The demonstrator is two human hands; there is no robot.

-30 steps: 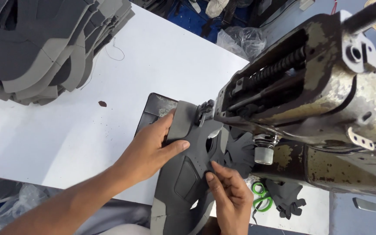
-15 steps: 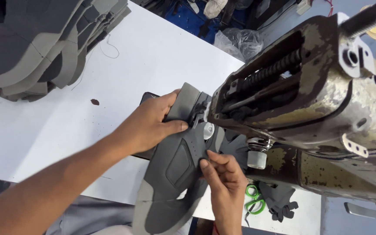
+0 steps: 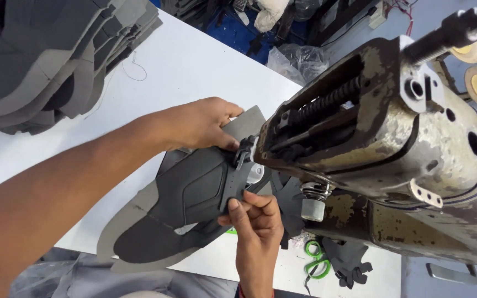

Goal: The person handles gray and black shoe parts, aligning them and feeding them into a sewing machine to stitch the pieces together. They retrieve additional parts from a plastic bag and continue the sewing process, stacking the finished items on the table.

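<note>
- Left hand [image 3: 197, 126]: forearm enters from 8 o'clock, palm down, fingers curled, tips pressing toward 3 o'clock.
- Right hand [image 3: 255, 221]: rises from 6 o'clock, fingertips pinched.

A stack of grey cut pieces [image 3: 45, 60] and green scissors [image 3: 316, 259] lie on the white table [image 3: 194, 72].

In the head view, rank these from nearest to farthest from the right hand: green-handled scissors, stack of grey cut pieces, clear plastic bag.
From the right hand:
1. Green-handled scissors, just to its right on the table.
2. Clear plastic bag, beyond the table's far edge.
3. Stack of grey cut pieces, far upper left.
</note>
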